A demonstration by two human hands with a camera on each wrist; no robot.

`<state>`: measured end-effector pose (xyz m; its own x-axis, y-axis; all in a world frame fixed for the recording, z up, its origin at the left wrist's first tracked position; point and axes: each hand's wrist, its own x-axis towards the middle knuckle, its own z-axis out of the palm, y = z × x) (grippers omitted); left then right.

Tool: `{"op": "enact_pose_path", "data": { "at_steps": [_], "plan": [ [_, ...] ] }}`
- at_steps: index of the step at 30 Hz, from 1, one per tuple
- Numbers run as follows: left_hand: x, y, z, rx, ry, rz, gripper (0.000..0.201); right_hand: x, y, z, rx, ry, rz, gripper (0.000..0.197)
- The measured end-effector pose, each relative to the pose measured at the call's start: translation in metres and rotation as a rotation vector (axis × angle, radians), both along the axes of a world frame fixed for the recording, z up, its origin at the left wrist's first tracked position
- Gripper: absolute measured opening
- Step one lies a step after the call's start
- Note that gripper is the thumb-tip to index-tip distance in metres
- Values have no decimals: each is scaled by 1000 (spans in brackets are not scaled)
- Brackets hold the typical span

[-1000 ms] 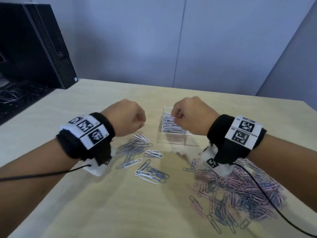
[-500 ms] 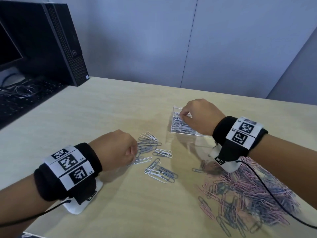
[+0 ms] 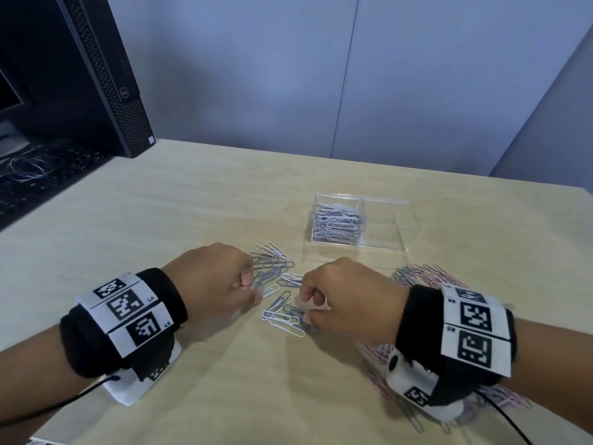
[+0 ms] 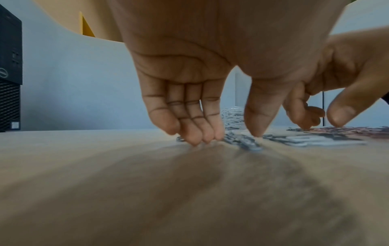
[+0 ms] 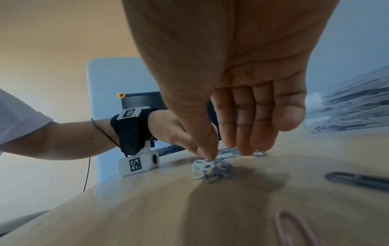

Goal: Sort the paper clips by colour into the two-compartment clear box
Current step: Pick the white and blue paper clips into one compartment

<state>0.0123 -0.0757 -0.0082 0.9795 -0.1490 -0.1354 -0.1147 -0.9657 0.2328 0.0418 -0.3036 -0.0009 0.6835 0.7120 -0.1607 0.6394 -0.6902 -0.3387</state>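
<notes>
Both hands reach down into the loose paper clips [image 3: 276,284] on the tabletop [image 3: 160,220]. The left hand [image 3: 211,281] has its fingertips [image 4: 197,134] on them, holding nothing; the right hand [image 3: 349,303] is narrowed, thumb pressing one small cluster [image 5: 212,169].

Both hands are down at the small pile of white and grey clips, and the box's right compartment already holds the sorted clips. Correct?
Not quite: in the head view the clear box holds clips in its left compartment; the right one looks empty. Left hand and right hand are at the small pile.

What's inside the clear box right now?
The clear box has white and grey clips piled in its left compartment. The right compartment looks empty. Clips at the pile's bottom are covered by those above.
</notes>
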Motion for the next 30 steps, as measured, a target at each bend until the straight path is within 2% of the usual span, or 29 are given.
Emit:
{"op": "enact_pose_path", "data": {
  "at_steps": [6, 11, 15, 22, 26, 30],
  "plan": [
    [3, 0, -3, -10, 1, -18, 5, 2, 4, -7, -18, 76, -12, 21],
    [3, -1, -3, -18, -29, -16, 6, 3, 4, -10, -12, 98, -50, 28],
    [2, -1, -4, -31, -42, -24, 6, 3, 2, -10, 7, 92, -72, 18],
    [0, -4, -3, -95, -50, -21, 19, 11, -2, 14, 48, -101, -69, 15],
    [0, -4, -2, -38, -59, -23, 17, 49, -4, 36, 87, -215, -177, 16],
    [-1, -4, 1, -10, -81, -39, 14, 93, -9, 39, 166, -243, -285, 22]
  ]
}}
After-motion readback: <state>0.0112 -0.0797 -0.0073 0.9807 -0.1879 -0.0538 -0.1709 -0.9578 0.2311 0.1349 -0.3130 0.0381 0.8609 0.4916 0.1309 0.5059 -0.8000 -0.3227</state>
